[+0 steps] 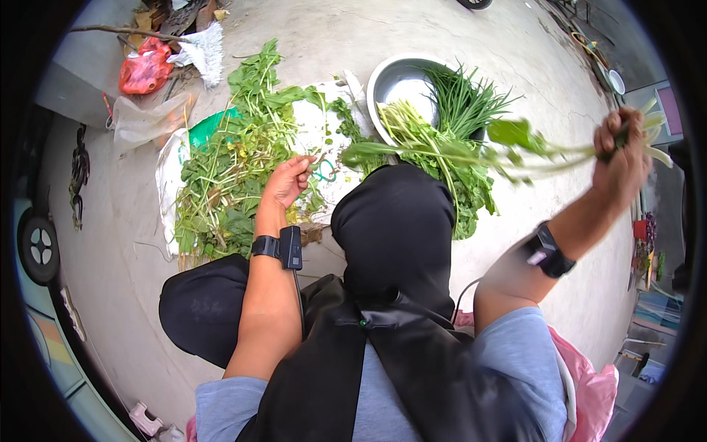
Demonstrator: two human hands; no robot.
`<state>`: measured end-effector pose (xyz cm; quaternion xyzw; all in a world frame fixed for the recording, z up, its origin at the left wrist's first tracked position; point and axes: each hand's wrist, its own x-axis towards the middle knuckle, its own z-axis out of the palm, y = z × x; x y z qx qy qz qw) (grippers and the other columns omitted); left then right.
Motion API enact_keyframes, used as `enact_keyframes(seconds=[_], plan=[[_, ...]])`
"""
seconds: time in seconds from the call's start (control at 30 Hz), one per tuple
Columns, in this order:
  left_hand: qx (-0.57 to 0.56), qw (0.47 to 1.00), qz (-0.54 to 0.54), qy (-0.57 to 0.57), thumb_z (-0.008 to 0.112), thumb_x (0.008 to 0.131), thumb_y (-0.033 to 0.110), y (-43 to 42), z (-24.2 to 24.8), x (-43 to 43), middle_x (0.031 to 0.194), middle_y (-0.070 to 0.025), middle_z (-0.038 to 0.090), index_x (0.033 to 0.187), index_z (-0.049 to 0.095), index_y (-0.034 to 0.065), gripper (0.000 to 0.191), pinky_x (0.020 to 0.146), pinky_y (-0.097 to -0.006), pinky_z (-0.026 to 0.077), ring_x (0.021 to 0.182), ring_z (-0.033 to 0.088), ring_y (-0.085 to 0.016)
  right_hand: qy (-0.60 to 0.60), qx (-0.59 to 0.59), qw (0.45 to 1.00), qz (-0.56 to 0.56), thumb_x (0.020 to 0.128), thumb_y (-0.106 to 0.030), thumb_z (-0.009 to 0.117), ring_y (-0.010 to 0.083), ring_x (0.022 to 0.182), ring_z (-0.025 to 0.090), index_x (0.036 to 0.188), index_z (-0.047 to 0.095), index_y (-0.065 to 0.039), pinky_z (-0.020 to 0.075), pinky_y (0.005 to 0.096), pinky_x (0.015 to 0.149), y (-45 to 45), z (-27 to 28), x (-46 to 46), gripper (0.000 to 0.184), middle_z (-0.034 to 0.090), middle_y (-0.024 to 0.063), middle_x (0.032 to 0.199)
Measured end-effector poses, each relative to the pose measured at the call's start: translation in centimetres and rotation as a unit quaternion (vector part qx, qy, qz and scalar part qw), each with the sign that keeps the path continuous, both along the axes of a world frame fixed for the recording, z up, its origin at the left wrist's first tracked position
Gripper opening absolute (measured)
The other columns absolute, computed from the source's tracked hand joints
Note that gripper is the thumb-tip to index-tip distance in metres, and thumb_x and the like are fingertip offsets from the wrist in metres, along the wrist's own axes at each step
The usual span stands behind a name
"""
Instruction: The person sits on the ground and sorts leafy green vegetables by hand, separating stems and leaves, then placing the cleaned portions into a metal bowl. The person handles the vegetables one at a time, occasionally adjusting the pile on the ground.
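Observation:
My right hand (pixel 623 145) is raised at the far right, closed around a bunch of leafy green stalks (pixel 560 156). Their pale cut ends stick out beyond the fist, and the blurred leaves trail left over a metal basin (pixel 381 74). My left hand (pixel 288 181) has its fingers curled together beside a heap of loose leafy greens (pixel 232 182); whether a small scrap is pinched at the fingertips is unclear. The heap lies on a white woven sack (pixel 168 193). Long thin green leaves (pixel 464 99) and pale-stemmed greens (pixel 417 130) rest in the basin, some hanging over its rim.
My knee (pixel 395 204) stands between the heap and the basin's greens. A red plastic bag (pixel 144 69), a clear plastic bag (pixel 152 121) and a stick (pixel 132 33) are at the upper left. A vehicle wheel (pixel 40 248) shows at the left edge; potted plants (pixel 643 243) stand far right.

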<state>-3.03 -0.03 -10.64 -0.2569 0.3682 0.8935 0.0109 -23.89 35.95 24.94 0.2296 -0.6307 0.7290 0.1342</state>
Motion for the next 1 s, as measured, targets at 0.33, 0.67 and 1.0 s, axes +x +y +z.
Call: enact_keyframes(seconds=[0.33, 0.67, 1.0], plan=[[-0.139, 0.969, -0.022, -0.203, 0.049, 0.097, 0.027, 1.3, -4.4, -0.7, 0.081, 0.0015, 0.058, 0.111, 0.063, 0.0052, 0.03, 0.055, -0.0203, 0.041, 0.064, 0.047, -0.006, -0.238, 0.462, 0.853, 0.044, 0.092, -0.033, 0.055, 0.0061, 0.044, 0.04, 0.084, 0.06, -0.008, 0.0316, 0.0225, 0.038, -10.6, -12.3, -8.3, 0.027, 0.048, -0.0036, 0.058], [-0.194, 0.946, 0.019, -0.257, 0.052, 0.096, 0.023, -1.3, -7.6, 0.9, 0.079, 0.0013, 0.06, 0.11, 0.063, 0.0039, 0.027, 0.051, -0.0207, 0.04, 0.061, 0.047, -0.005, -0.283, 0.418, 0.857, 0.102, 0.091, -0.029, 0.057, 0.0043, 0.043, 0.037, 0.08, 0.055, -0.009, 0.0275, 0.0217, 0.037, -9.6, -23.0, -11.2, 0.023, 0.044, -0.0065, 0.057], [-0.203, 0.952, -0.017, -0.23, 0.057, 0.09, 0.02, 3.0, -9.1, -4.1, 0.075, -0.0007, 0.062, 0.104, 0.065, 0.0034, 0.023, 0.048, -0.0195, 0.038, 0.056, 0.048, -0.005, 0.016, 0.592, 0.76, -0.267, 0.096, -0.02, 0.052, 0.0095, 0.057, 0.033, 0.084, 0.055, 0.002, 0.0298, 0.0265, 0.05, 3.1, -5.0, 1.9, 0.025, 0.039, 0.0032, 0.058]])
